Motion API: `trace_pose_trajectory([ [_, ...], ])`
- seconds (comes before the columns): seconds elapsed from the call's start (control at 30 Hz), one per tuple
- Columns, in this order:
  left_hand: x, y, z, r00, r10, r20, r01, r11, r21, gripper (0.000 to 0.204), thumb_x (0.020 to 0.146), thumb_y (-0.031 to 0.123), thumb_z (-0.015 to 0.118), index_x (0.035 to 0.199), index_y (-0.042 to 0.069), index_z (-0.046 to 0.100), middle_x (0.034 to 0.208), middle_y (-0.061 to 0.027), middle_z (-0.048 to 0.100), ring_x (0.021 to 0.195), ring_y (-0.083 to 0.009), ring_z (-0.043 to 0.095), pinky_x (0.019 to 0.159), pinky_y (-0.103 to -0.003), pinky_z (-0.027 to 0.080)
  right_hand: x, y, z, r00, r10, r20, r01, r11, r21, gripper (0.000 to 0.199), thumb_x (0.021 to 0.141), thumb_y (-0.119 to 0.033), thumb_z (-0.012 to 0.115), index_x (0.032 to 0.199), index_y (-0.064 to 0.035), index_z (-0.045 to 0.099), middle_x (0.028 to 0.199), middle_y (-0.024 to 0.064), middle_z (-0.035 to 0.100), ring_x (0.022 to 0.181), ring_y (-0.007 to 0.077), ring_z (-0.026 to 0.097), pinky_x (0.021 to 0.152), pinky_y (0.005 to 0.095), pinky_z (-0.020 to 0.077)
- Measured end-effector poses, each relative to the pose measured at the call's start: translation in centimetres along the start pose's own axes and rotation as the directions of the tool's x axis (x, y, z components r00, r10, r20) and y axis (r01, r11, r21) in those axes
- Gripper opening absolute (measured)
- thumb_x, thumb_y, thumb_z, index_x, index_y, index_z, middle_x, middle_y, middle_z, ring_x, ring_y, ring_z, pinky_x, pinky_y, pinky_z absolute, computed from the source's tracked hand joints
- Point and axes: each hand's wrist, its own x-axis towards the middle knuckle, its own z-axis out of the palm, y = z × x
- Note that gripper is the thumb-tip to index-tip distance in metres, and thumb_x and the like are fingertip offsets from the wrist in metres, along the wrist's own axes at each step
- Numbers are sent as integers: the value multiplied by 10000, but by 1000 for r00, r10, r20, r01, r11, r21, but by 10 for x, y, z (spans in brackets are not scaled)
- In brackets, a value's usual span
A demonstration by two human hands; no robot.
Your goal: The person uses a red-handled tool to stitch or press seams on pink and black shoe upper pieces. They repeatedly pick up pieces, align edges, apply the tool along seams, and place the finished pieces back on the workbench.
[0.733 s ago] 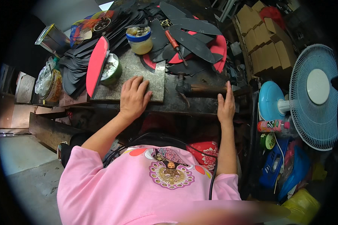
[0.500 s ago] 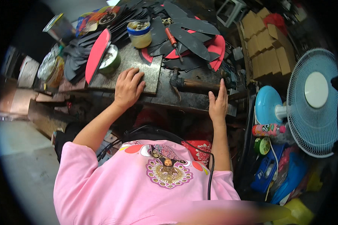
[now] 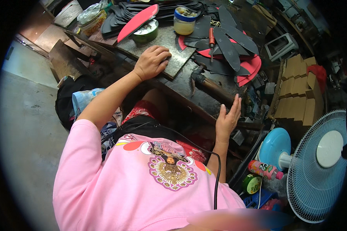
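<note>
My left hand (image 3: 152, 62) rests on the near edge of a grey stone slab (image 3: 174, 49), its fingers loosely bent and nothing seen in them. My right hand (image 3: 228, 120) is held upright at the table's edge, fingers stretched and thumb apart, empty. Close to its fingertips ends the wooden handle of a hammer (image 3: 216, 87), which lies on the dark table. On the slab stand a green tub (image 3: 145, 35) with a pink-faced sole piece (image 3: 139, 22) leaning over it, and a jar with a blue rim (image 3: 184, 27).
Flat black and pink sole-shaped pieces (image 3: 226, 50) are heaped beyond the hammer, with a red-handled screwdriver (image 3: 211, 40) on top. More dark pieces (image 3: 123, 17) are stacked far left. At right are cardboard boxes (image 3: 297, 90), a fan (image 3: 316, 169) and a pink bottle (image 3: 264, 169).
The view has turned, so the table and its things appear shifted and tilted. My left hand still rests on the slab; my right hand stays by the hammer handle's end.
</note>
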Motion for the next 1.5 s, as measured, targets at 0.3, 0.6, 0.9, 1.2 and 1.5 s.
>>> trace_pose_trajectory([
  [0.3, -2, -3, 0, 1000, -2, 18, 3, 999, -41, 284, 856, 197, 639, 1114, 78, 629, 1168, -120, 624, 1099, -312, 578, 975, -409, 456, 0, 8, 6, 998, 9, -63, -6, 999, 37, 589, 959, -212, 610, 1493, -85, 396, 1480, 206, 448, 1349, 397, 434, 1108, 464, 348],
  [0.6, -7, -9, 5, 998, 26, -62, -30, 997, -74, 230, 877, 199, 646, 1065, 66, 656, 1134, -107, 653, 1089, -297, 598, 962, -408, 471, 2, 15, 11, 994, 32, -108, -29, 999, 24, 549, 960, -206, 605, 1471, -103, 432, 1454, 151, 506, 1323, 356, 483, 1084, 437, 378],
  [0.9, -9, -11, 10, 990, -2, -139, -11, 996, -92, 190, 853, 159, 660, 1015, 60, 663, 1117, -100, 676, 1083, -285, 620, 952, -396, 492, 2, 16, 13, 992, 73, -101, -70, 997, 42, 535, 944, -215, 626, 1449, -140, 464, 1425, 137, 521, 1289, 354, 505, 1054, 438, 405],
  [1.2, -6, -10, 9, 994, 0, -107, -9, 996, -87, 194, 848, 151, 655, 1019, 58, 657, 1113, -96, 672, 1074, -283, 620, 949, -392, 492, 1, 18, 12, 993, 41, -106, -38, 999, 36, 530, 940, -196, 627, 1442, -128, 471, 1426, 140, 517, 1303, 351, 493, 1068, 442, 392],
  [1.5, -6, -10, 10, 992, 6, -123, -18, 995, -95, 186, 852, 159, 653, 1008, 60, 659, 1111, -91, 672, 1072, -281, 620, 943, -388, 496, 1, 20, 14, 993, 50, -102, -44, 997, 59, 536, 939, -203, 626, 1445, -128, 466, 1433, 144, 512, 1304, 359, 489, 1079, 442, 382],
])
